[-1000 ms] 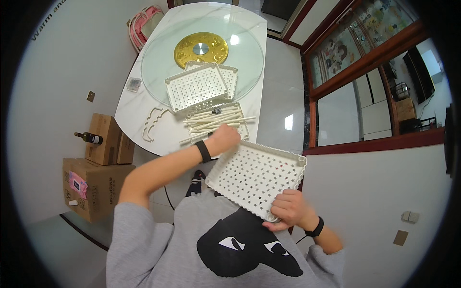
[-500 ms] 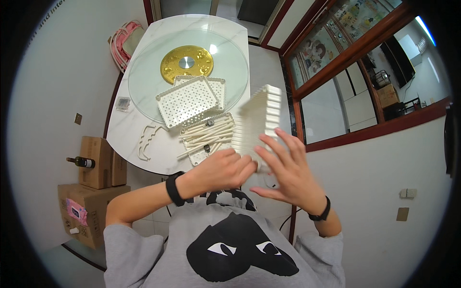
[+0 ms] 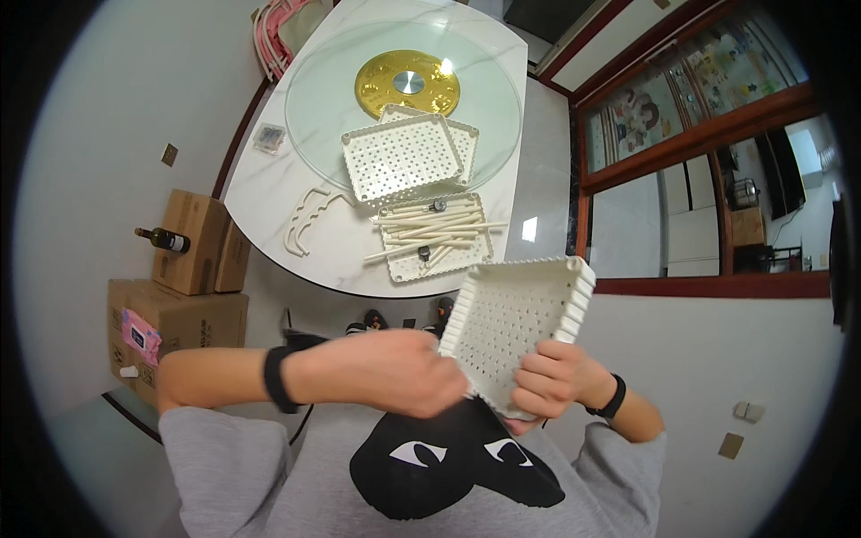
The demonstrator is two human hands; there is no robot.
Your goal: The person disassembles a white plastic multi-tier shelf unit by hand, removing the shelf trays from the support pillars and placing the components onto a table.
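A white perforated plastic tray (image 3: 502, 314) is held tilted over my lap, its inside facing me. My right hand (image 3: 556, 381) grips its right wall near the closest corner, fingers wrapped over the rim. My left hand (image 3: 395, 372) is closed into a fist at the tray's near left edge, slightly blurred; whatever its fingers hold is hidden. On the table, a second tray (image 3: 395, 269) bears several cream plastic tubes (image 3: 430, 229) and two small dark round parts. Beyond it, two more perforated trays (image 3: 399, 157) lie overlapped, partly on the glass turntable.
The white marble-look table (image 3: 260, 202) carries a round glass turntable (image 3: 314, 99) with a gold centre. Wavy white plastic strips (image 3: 300, 224) and a small clear packet (image 3: 269, 138) lie at its left. Cardboard boxes (image 3: 184, 309) and a dark bottle (image 3: 163, 239) stand further left.
The tray has come down nearer my body and turned so that its inside shows. My right hand, open before, now grips its wall. My left fist has moved lower.
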